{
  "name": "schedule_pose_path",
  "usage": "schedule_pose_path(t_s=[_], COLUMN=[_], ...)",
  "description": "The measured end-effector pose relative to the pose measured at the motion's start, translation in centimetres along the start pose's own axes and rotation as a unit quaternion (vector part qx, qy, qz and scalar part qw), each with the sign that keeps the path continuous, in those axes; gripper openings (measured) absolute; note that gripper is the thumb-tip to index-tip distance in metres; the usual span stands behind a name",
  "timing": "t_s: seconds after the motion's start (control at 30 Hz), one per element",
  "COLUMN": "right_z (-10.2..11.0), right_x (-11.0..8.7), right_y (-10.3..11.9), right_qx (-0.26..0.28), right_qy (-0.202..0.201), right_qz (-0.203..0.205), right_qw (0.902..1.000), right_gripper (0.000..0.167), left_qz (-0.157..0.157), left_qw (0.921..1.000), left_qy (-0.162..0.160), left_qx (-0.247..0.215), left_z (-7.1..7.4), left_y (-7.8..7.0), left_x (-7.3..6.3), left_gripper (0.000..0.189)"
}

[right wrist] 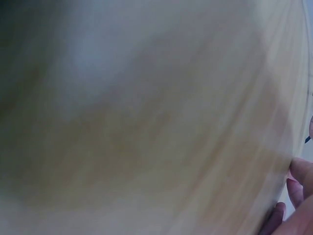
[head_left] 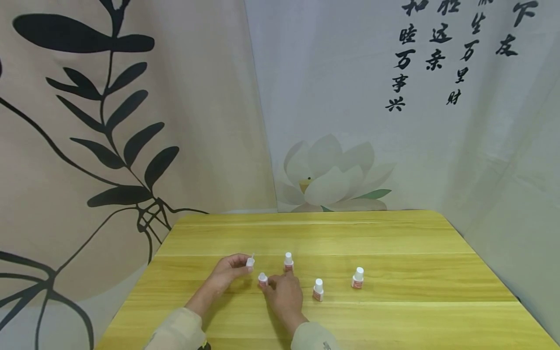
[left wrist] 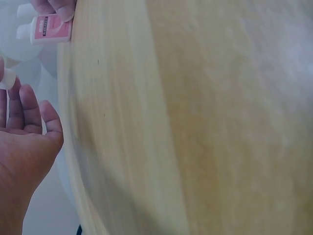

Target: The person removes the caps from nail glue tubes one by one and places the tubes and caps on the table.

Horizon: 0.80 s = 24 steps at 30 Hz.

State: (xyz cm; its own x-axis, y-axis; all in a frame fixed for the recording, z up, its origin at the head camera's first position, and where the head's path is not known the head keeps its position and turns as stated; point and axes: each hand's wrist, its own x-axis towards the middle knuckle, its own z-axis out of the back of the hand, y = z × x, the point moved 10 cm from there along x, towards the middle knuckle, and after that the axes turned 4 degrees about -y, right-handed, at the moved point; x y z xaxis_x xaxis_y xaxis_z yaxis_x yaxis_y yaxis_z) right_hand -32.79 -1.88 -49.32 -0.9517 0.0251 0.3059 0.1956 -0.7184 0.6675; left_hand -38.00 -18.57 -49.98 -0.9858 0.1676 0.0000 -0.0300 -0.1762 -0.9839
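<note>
My left hand (head_left: 231, 267) pinches a small white cap (head_left: 250, 262) between thumb and fingertips, with a thin tip pointing up from it. Just to its right, my right hand (head_left: 285, 295) holds a small bottle (head_left: 263, 280) low, at the tabletop. In the left wrist view this bottle (left wrist: 51, 28) shows a pink label and a white, uncapped, ridged neck. The cap (left wrist: 7, 78) also appears there, partly cut off by the frame edge. Only a few right-hand fingers (right wrist: 302, 176) enter the right wrist view, and the bottle is out of sight there.
A capped bottle (head_left: 288, 260) of the same kind stands right behind the right hand. Two more capped bottles (head_left: 318, 289) (head_left: 358, 278) stand to the right on the wooden table (head_left: 415, 321). A printed curtain (head_left: 210, 97) hangs behind the table's far edge.
</note>
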Motion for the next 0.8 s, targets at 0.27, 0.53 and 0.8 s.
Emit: schedule_pose_path(t_s=[0.27,0.53,0.8], right_z=[-0.19,-0.01,0.07], right_x=[0.15,0.06,0.09], right_y=[-0.26,-0.11,-0.03], right_qx=[-0.006,-0.010,-0.005], right_qy=[0.002,0.004,0.002], right_qz=[-0.007,-0.003,-0.001], right_qw=[1.0000,0.9999,1.0000], right_gripper=[0.014,0.015,0.015], left_qz=[0.009,0.009,0.009], left_qw=[1.0000,0.9999,0.9999], left_qy=[-0.001,-0.006,-0.010], left_qx=[-0.002,-0.005,-0.004], left_z=[-0.05,0.04,0.07], left_y=[0.10,0.13,0.15], left_x=[-0.01,0.06,0.03], left_gripper=[0.033,0.031,0.029])
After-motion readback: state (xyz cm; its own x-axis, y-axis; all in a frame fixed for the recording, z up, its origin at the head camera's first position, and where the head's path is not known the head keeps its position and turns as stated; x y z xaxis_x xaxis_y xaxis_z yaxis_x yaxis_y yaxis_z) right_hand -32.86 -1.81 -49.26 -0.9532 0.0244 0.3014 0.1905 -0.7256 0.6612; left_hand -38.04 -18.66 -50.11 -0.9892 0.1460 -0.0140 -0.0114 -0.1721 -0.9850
